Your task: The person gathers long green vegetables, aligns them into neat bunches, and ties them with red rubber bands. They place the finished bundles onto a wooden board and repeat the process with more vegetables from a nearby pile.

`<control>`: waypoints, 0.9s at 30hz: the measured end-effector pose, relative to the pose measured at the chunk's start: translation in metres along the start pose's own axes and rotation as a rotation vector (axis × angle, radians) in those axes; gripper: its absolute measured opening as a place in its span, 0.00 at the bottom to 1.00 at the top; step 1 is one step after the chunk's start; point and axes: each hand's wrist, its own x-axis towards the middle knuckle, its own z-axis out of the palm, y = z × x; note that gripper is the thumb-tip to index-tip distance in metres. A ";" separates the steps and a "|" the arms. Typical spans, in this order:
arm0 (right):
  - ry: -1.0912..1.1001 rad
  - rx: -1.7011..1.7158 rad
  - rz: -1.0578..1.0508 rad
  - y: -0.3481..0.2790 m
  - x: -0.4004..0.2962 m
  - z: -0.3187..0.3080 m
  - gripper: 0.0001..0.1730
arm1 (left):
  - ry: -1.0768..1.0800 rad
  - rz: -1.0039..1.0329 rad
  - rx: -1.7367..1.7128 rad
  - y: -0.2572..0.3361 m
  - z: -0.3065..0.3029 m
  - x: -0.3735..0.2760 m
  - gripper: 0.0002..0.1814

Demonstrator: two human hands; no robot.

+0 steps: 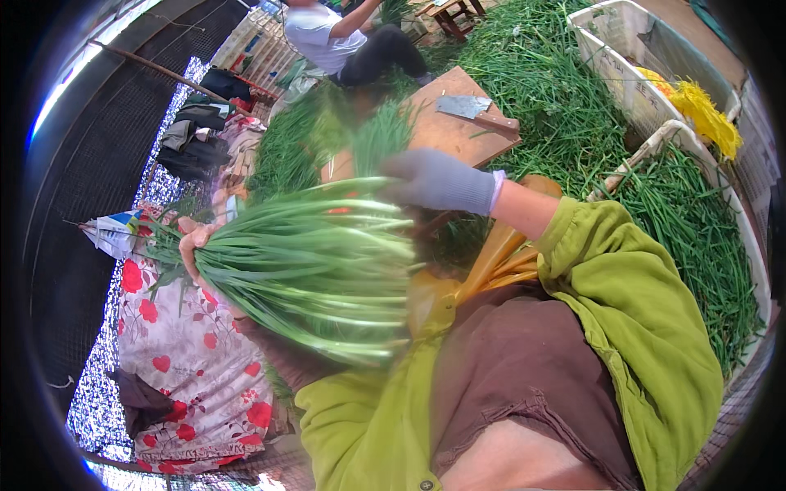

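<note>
A fanned bunch of long green stalks with pale ends [307, 264], like garlic chives, spans the middle of the view, blurred at its pale end. My bare left hand [198, 239] is closed around its leafy end at left. My right hand [424, 181], in a grey knit glove, is by the upper pale ends; its fingers are blurred, so whether it holds any stalk cannot be told. Beyond it, a cleaver [476, 112] with a wooden handle lies on a wooden board [430, 132].
Loose greens [540, 110] heap behind the board. At right stand a white crate [620, 67] with yellow netting [706, 113] and a white-rimmed tub [746, 245] of greens. A person [344, 43] sits at the top. Floral cloth [196, 368] hangs at left.
</note>
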 end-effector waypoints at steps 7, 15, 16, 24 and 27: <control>-0.143 0.009 -0.055 0.042 -0.032 -0.015 0.14 | 0.145 -0.130 -0.124 -0.007 -0.022 -0.019 0.28; -0.175 -1.077 0.292 0.140 -0.073 -0.074 0.23 | 0.110 -0.079 -0.176 0.004 -0.026 -0.015 0.13; -0.046 -0.915 0.140 0.135 -0.066 -0.069 0.23 | 0.082 -0.061 -0.186 0.000 -0.023 -0.012 0.14; -0.217 0.051 -0.085 0.074 0.008 0.035 0.24 | 0.092 -0.148 -0.402 -0.026 -0.005 0.004 0.15; -0.259 -0.195 0.083 0.102 -0.017 0.032 0.19 | 0.207 0.015 -0.152 -0.033 -0.012 -0.001 0.26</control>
